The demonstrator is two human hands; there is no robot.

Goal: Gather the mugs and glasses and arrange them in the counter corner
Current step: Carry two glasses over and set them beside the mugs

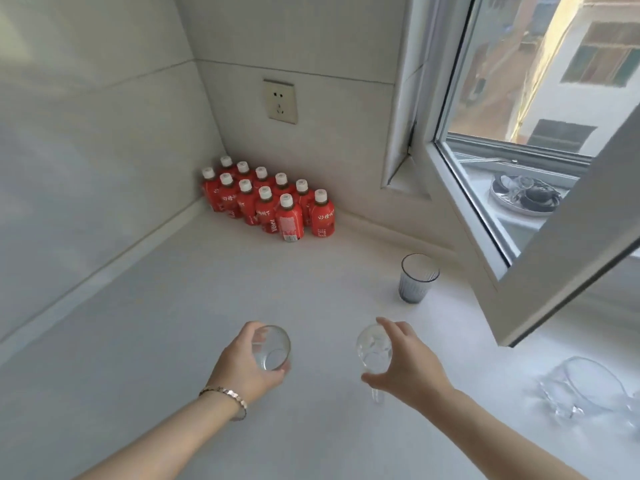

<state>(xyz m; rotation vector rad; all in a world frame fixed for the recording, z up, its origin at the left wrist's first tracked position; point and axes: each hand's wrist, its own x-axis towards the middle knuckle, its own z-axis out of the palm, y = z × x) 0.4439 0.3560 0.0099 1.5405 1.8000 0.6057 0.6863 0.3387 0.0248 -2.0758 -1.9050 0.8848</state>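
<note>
My left hand (244, 363) wraps around a clear glass (275, 348), holding it above the white counter (156, 341). My right hand (403, 362) grips a second clear glass (372, 348) from its right side; this glass seems to have a handle below the thumb. A ribbed grey tumbler (417, 278) stands upright on the counter, further back and to the right of both hands. At the right edge lies a clear glass mug or pitcher (585, 386), its outline hard to read against the bright counter.
Several red bottles with white caps (270, 199) fill the far corner where the two walls meet. An open window sash (561, 258) juts over the counter on the right. A wall socket (280, 102) sits above the bottles.
</note>
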